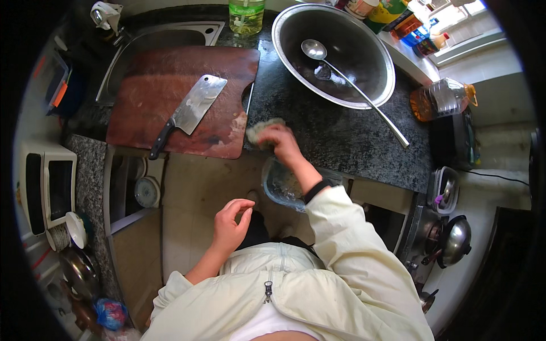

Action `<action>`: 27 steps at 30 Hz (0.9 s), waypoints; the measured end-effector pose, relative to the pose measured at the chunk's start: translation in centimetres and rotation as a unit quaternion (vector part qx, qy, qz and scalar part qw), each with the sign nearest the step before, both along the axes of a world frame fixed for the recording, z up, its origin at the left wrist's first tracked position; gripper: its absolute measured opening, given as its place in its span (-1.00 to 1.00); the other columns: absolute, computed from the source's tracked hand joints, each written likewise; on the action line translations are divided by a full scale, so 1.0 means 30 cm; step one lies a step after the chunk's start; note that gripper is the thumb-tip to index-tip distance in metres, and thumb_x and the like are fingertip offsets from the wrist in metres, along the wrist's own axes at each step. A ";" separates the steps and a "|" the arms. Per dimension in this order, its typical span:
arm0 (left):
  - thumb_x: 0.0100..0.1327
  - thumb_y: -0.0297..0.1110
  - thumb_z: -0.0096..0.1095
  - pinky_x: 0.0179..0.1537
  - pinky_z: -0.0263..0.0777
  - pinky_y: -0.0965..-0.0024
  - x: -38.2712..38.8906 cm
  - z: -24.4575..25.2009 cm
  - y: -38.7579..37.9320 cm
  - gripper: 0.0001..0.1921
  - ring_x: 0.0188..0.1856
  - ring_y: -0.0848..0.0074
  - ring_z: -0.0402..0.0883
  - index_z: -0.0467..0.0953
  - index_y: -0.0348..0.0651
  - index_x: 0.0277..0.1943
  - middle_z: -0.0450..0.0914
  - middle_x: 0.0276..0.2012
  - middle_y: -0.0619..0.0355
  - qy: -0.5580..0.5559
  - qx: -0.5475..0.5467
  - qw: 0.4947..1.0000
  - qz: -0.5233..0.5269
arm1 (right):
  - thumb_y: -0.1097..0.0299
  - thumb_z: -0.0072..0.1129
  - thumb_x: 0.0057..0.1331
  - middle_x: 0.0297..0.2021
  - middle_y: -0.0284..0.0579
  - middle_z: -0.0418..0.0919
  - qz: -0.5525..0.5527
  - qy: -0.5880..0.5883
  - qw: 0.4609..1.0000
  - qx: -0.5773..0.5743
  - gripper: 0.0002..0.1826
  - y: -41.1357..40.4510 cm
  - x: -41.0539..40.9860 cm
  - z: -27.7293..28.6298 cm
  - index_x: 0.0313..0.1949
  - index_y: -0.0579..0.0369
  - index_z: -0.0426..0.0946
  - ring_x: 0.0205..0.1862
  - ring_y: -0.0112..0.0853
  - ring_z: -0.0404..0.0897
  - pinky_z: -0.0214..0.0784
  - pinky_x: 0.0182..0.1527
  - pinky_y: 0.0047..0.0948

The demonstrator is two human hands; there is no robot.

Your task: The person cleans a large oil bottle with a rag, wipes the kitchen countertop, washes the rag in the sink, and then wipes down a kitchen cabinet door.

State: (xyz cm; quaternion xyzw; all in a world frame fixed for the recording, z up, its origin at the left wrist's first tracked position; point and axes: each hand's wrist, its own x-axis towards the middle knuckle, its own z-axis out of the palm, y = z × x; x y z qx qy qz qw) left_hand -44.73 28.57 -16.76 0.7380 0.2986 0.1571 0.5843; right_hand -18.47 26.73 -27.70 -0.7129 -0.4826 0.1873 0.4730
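Note:
My right hand (279,140) is closed over a pale greenish cloth (264,128), pressed to the dark speckled countertop (341,145) by the cutting board's right edge. Motion blurs hand and cloth. My left hand (232,223) hangs in front of my jacket, fingers curled and apart, holding nothing. On the reddish-brown cutting board (145,98), which overlaps the sink, lies a cleaver (198,104) with a black handle. A large metal basin (294,81) stands at the back, with a long-handled metal ladle (315,50) leaning across its rim. Beneath my right forearm, below the counter edge, is a bluish bin (273,187) with scraps inside.
Behind the board are the sink (170,30) and a bottle of yellow-green liquid (246,19). An oil jug (441,100) stands at the right, near a lidded wok (456,241) on the stove. At the left are a white microwave (59,183) and stacked bowls (76,230).

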 end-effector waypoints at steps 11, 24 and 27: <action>0.20 -0.56 0.18 -0.19 0.51 0.44 0.114 0.019 -0.099 -0.88 -0.27 0.39 0.64 0.55 -0.32 -0.20 0.60 -0.26 0.03 -0.030 0.003 0.996 -0.079 | 0.87 -0.25 -0.04 -0.21 -0.14 0.63 -0.440 0.111 0.891 0.015 -0.48 -1.007 0.237 -0.025 -0.23 0.19 0.63 -0.12 -0.42 0.57 0.37 0.01 -0.49; 0.23 -0.57 0.14 -0.14 0.49 0.48 0.214 0.166 -0.320 -0.87 -0.22 0.49 0.62 0.57 -0.32 -0.17 0.60 -0.24 0.08 -0.027 0.055 0.990 -0.129 | 0.64 0.01 0.25 0.00 -0.05 0.52 -0.252 0.560 0.777 0.138 -0.57 -0.593 -0.061 0.069 0.14 0.29 0.35 0.01 -0.36 0.53 0.39 0.08 -0.44; 0.24 -0.57 0.14 -0.16 0.48 0.49 0.195 0.153 -0.340 -0.87 -0.24 0.51 0.61 0.57 -0.31 -0.17 0.60 -0.25 0.09 -0.014 0.069 0.991 -0.111 | 0.63 -0.01 0.27 0.02 -0.03 0.49 -0.196 0.645 0.721 0.160 -0.51 -0.676 -0.063 0.174 0.21 0.29 0.23 0.04 -0.32 0.53 0.39 0.11 -0.39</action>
